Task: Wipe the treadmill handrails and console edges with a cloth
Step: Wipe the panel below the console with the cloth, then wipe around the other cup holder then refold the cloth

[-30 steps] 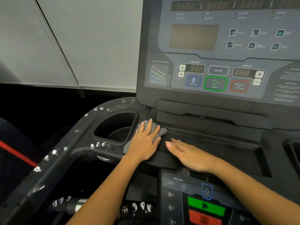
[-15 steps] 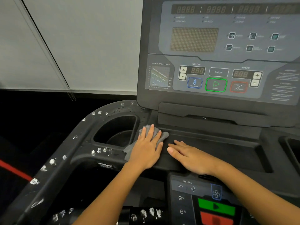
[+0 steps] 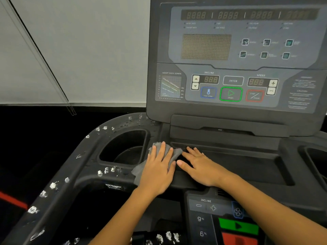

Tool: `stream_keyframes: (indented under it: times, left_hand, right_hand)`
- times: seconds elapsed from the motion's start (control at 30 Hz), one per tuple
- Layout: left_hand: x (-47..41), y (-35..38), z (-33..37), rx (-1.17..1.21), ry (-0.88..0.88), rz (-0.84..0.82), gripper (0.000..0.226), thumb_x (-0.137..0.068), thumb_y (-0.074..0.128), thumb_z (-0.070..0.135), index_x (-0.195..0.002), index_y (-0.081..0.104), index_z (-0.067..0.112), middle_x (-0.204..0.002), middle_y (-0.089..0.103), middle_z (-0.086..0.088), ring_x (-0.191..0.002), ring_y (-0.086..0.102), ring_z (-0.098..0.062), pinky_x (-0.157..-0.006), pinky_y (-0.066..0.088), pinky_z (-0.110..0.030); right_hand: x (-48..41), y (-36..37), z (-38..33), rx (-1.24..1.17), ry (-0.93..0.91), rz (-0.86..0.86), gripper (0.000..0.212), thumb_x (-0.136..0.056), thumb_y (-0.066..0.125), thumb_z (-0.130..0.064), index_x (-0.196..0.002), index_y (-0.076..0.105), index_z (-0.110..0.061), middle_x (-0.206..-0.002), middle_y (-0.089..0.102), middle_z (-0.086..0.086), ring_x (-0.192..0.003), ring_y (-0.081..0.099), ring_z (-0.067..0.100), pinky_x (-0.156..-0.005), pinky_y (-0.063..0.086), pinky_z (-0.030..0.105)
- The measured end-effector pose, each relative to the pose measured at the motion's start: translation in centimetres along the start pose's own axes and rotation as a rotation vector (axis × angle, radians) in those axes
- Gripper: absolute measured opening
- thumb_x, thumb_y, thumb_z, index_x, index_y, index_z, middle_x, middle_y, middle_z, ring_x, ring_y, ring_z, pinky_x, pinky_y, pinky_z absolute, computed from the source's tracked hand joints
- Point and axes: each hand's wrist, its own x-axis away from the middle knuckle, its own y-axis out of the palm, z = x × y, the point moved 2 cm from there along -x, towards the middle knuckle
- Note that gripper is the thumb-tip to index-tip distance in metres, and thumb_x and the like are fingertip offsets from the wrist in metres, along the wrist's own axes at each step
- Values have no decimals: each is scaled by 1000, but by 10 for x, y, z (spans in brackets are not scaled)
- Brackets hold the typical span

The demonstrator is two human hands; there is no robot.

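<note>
A grey cloth [image 3: 141, 169] lies on the black console ledge [image 3: 247, 156], just right of the left cup holder [image 3: 123, 147]. My left hand [image 3: 157, 170] presses flat on the cloth with straight fingers. Beside it, my right hand [image 3: 201, 167] rests flat on the bare ledge, its fingertips touching the cloth's right corner. The left handrail [image 3: 58, 183] curves down to the lower left and carries several white foam blobs. Above the ledge stands the console panel [image 3: 235, 55] with its displays and buttons.
A lower control pad [image 3: 221, 220] with incline keys and green and red buttons sits under my right forearm. Part of a second cup holder [image 3: 316, 161] shows at the right edge. White blinds [image 3: 70, 50] hang behind, with dark floor to the left.
The view has shifted slightly. Both hands stay flat on the ledge; my left hand and the cloth have edged a little up and right, and my right hand now touches the cloth.
</note>
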Motion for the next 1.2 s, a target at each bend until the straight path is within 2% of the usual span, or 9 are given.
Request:
stream_keyframes:
  times: [0.3, 0.43, 0.5, 0.6, 0.67, 0.77, 0.97, 1.13, 1.2]
  left_hand:
    - [-35, 1, 2, -94, 16, -36, 55, -99, 22, 41, -148, 4, 23, -157, -9, -1, -142, -16, -26, -115, -6, -38]
    - [-42, 5, 7, -174, 43, -10, 81, -75, -12, 54, -148, 1, 22, -156, -8, -8, -142, -11, -32, -115, -5, -42]
    - [-38, 6, 9, -172, 104, -17, 86, -71, -13, 54, -148, 5, 21, -157, -6, -8, -143, -9, -31, -114, -7, -41]
    - [-31, 5, 8, -137, 175, -47, 65, -92, 3, 51, -148, 10, 21, -157, -5, -2, -143, -11, -24, -113, -11, -35]
    - [-29, 1, 4, -82, 157, -45, 53, -100, 19, 42, -148, 12, 21, -157, -6, 0, -143, -12, -21, -112, -12, -32]
    - [-28, -2, -4, 61, 53, -25, 52, -101, 25, 37, -148, 10, 21, -157, -8, 0, -143, -13, -23, -115, -7, -34]
    - [-4, -1, -11, 213, 4, 17, 53, -101, 21, 37, -148, 3, 23, -156, -9, -2, -143, -11, -19, -118, -4, -34]
    - [45, -1, -26, 151, 44, 65, 53, -99, 18, 43, -143, -7, 27, -151, -12, 10, -140, -14, -5, -115, -9, -24]
    - [61, -6, -33, 94, 47, 66, 56, -91, 6, 52, -137, -12, 27, -146, -14, 14, -137, -17, 0, -113, -13, -21]
  right_hand:
    - [4, -3, -2, -71, 24, 140, 60, -97, 29, -50, -149, 18, -21, -158, 9, 3, -146, 2, 17, -116, 6, 31]
    - [7, -7, -3, -80, 27, 301, 55, -98, 33, -47, -146, 26, -22, -157, 19, 2, -145, 9, 15, -115, 12, 29]
    - [8, -8, -2, -94, 8, 398, 52, -98, 35, -44, -143, 33, -20, -153, 29, 2, -143, 19, 15, -113, 19, 27]
    - [10, -10, -3, -131, -47, 490, 43, -97, 40, -40, -134, 45, -19, -139, 48, -1, -128, 43, 13, -101, 34, 23]
    - [11, -11, -4, -149, -79, 496, 38, -97, 43, -38, -130, 50, -20, -132, 53, -4, -121, 49, 10, -95, 36, 19]
    - [5, -10, -5, -153, -112, 450, 39, -96, 43, -38, -130, 51, -21, -133, 53, -5, -122, 48, 9, -98, 35, 19]
    - [-19, -8, -37, -152, -243, 405, 35, -97, 42, -36, -127, 53, -21, -125, 56, -4, -116, 51, 10, -96, 40, 22]
    - [-52, -9, -61, -182, -254, 421, 32, -98, 40, -35, -121, 56, -19, -116, 56, 0, -105, 54, 11, -87, 42, 23]
    - [-65, -6, -68, -171, -249, 408, 32, -99, 39, -34, -121, 56, -16, -118, 56, 3, -107, 54, 15, -87, 40, 24]
